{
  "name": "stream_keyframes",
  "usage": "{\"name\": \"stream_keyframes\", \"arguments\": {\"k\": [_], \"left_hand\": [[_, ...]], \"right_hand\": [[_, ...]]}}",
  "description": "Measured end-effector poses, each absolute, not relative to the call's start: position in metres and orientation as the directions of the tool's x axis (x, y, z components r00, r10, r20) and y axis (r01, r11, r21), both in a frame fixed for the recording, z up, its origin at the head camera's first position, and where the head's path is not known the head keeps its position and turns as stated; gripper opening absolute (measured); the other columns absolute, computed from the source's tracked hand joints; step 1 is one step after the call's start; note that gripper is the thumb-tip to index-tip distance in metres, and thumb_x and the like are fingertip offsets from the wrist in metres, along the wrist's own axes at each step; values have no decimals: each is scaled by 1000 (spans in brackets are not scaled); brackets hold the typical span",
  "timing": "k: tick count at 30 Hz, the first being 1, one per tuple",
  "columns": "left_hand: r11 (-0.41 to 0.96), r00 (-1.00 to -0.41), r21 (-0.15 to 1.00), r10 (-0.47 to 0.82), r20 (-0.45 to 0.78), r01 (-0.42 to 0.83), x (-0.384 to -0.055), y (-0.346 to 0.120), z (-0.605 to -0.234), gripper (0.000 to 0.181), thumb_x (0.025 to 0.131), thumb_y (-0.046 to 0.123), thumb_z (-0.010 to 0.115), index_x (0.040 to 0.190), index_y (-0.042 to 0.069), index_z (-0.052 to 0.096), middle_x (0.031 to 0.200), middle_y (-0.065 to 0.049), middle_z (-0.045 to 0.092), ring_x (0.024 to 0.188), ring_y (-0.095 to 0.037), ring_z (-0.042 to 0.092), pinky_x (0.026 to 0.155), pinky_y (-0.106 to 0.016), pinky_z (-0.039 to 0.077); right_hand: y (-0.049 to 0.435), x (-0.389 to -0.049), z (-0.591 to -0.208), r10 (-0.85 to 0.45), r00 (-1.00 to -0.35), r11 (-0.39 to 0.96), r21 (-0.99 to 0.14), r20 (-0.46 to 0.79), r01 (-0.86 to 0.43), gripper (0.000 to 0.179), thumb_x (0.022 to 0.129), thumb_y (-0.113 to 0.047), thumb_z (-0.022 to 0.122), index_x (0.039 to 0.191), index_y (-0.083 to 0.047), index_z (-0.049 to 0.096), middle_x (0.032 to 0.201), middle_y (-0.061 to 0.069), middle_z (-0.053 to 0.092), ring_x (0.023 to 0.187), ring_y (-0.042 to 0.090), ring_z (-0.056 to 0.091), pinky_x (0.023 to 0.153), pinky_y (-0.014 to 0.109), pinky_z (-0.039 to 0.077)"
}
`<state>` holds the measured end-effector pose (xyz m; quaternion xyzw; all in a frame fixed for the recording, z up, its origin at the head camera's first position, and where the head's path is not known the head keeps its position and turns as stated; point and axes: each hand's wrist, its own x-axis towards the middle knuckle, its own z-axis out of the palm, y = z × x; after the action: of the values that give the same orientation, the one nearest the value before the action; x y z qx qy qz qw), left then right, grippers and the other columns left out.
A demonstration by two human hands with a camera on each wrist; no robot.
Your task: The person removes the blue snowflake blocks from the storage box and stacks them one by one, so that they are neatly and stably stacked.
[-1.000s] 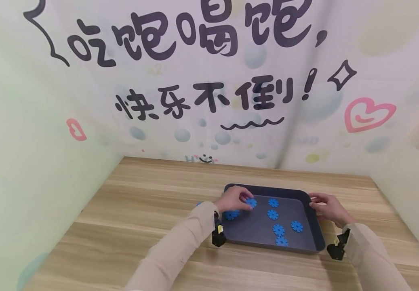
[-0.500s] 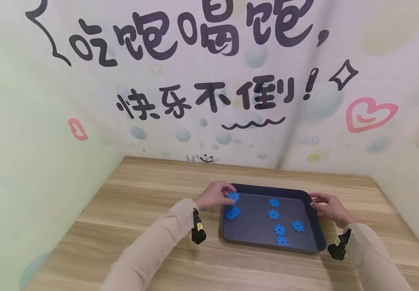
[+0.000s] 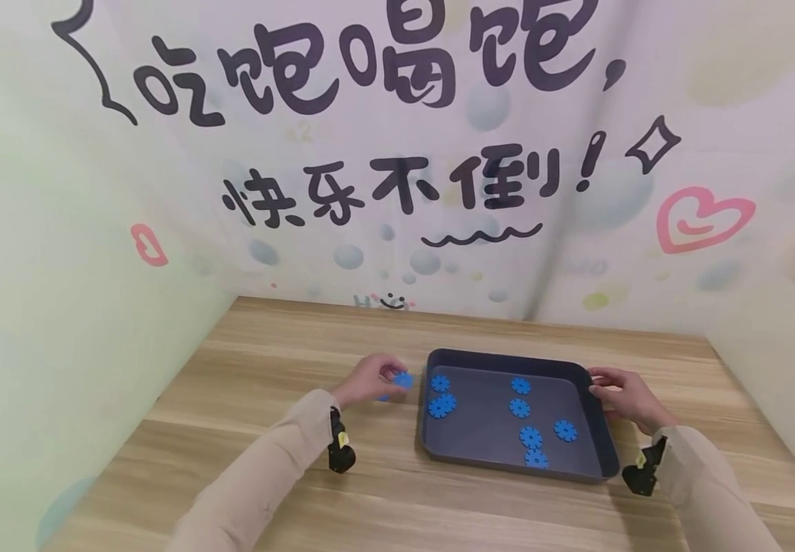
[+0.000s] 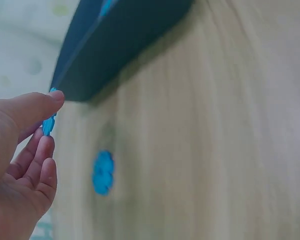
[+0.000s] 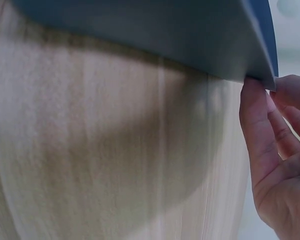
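Observation:
Beyond the tray's left wall, my left hand (image 3: 368, 379) pinches a blue notched disc (image 3: 404, 379) between thumb and fingers. The left wrist view shows this held disc edge-on, with another blue disc (image 4: 103, 172) lying on the table below. My right hand (image 3: 630, 399) grips the right rim of the dark grey tray (image 3: 476, 437), its thumb against the outer wall (image 5: 215, 45) in the right wrist view. Several blue discs rest in the tray: an overlapping pair (image 3: 442, 405) with a single disc (image 3: 441, 382) behind it, and others (image 3: 530, 438) farther right.
The tray stands on a wood-grain table (image 3: 287, 345). Behind the table hangs a white printed curtain (image 3: 342, 153) with black lettering, and a pale wall (image 3: 59, 307) rises at the left. Black wrist cameras (image 3: 340, 445) sit on both sleeves.
My left hand has travelled left with the pinched disc, from above the tray to outside its left wall. The right hand has stayed on the rim, and the tray has hardly moved.

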<state>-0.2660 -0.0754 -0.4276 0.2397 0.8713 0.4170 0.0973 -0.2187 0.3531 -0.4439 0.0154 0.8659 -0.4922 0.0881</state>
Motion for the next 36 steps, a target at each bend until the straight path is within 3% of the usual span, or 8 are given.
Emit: {"name": "stream_keyframes", "arguments": {"k": [18,36], "left_hand": [[563,-923,785,383,30,259,-262,-102,-460,37,72,5,70,105,-5,59,94,-10,58,84,-24,52,73,-31,44],[563,-924,786,382,27,255,-266,-101,-467,35,72,6,71,104,-5,60,91,-8,58,82,-21,51,73,-30,44]], "right_hand": [[351,-217,-443,-69,-986,512,-854,-152,96,45,89,-6,51,125,15,33,108,31,45,82,23,58,65,41,51],[353,-218,-443,-59,-984,516,-849,-169,115,46,89,-7,51,125,14,32,110,32,43,82,23,56,66,42,51]]}}
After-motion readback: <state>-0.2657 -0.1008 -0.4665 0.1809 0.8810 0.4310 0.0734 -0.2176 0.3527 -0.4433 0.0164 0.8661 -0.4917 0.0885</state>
